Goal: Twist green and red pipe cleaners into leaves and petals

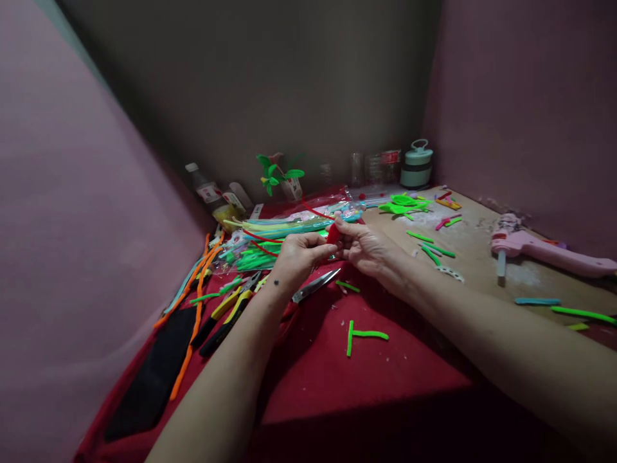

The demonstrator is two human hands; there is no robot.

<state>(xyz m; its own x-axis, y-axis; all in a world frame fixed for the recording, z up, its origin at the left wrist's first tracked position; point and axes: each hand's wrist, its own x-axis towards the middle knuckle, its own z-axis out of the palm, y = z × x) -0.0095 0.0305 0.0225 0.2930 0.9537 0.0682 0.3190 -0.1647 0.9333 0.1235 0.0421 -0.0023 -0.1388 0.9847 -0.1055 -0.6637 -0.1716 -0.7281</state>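
Observation:
Between the fingertips of both hands is a red pipe cleaner (pixel 332 234), bunched where the fingers meet, with thin red lengths reaching out to the left and up. My left hand (pixel 306 253) pinches it from the left, thumb and forefinger together. From the right, my right hand (pixel 359 243) grips the same red piece with curled fingers. Below the hands, scissors (pixel 315 286) lie on the red cloth, their handles partly behind my left forearm. Pliers (pixel 231 315) with yellow and black handles rest left of that forearm. Short green pipe cleaner pieces (pixel 369 334) lie nearer me.
Bagged pipe cleaners (pixel 289 228) lie behind the hands. At the right are a pink glue gun (pixel 549 251) and green cut pieces (pixel 434 247). A bottle (pixel 207 190), a pipe cleaner plant (pixel 277 173) and a mint container (pixel 417 166) line the back. A black phone-like slab (pixel 154 376) lies left.

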